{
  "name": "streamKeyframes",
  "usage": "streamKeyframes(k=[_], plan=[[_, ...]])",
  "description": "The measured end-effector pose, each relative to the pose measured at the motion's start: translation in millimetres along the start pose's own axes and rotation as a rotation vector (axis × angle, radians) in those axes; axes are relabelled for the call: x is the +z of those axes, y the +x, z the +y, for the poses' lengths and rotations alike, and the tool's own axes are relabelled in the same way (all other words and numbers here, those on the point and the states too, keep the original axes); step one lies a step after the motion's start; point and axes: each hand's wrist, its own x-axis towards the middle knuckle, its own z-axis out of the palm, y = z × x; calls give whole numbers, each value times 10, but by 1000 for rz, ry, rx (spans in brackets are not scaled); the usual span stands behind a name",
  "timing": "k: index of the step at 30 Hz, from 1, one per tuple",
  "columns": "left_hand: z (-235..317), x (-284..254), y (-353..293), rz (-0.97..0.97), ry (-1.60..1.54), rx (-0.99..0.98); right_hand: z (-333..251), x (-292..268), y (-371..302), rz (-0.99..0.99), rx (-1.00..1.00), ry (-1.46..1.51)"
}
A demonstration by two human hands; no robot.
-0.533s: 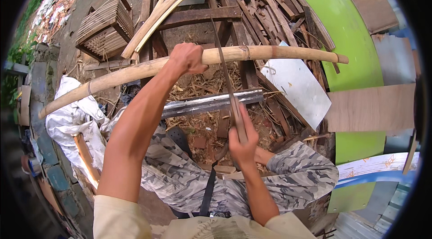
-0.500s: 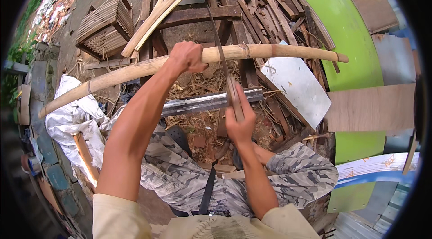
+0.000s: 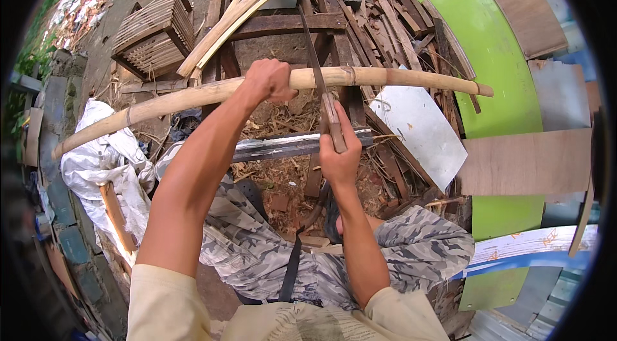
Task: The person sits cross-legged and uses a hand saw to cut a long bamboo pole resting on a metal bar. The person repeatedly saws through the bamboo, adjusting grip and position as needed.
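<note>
A long pale bamboo pole [image 3: 398, 77] lies crosswise in front of me, from the lower left to the right. My left hand [image 3: 267, 80] is wrapped around it near its middle. My right hand [image 3: 339, 148] grips the wooden handle of a long knife [image 3: 313, 52]. Its blade points away from me and crosses the pole just right of my left hand. Below the hands a flat metal bar [image 3: 289, 145] runs crosswise over my knees, which are in camouflage trousers [image 3: 418, 248].
Split bamboo strips [image 3: 257, 0] and scrap wood lie on a dark wooden frame [image 3: 283, 23] ahead. A slatted wooden crate [image 3: 154, 35] stands at the upper left. Green panels [image 3: 495, 52], a white sheet [image 3: 418, 129] and plywood [image 3: 527, 161] are on the right, a white sack [image 3: 96, 161] on the left.
My right hand has pushed the knife forward and upward, so the blade now crosses the pole. My left hand keeps its hold on the pole.
</note>
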Motion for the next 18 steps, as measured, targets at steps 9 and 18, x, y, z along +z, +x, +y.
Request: streamKeyframes(k=[9,18], plan=[[43,69,-123,-1,49,12,-274,-670,-1549,-90,-23,-113],[-26,6,-133,27,45,14,139,-551,-1537,-83,-73,-160]])
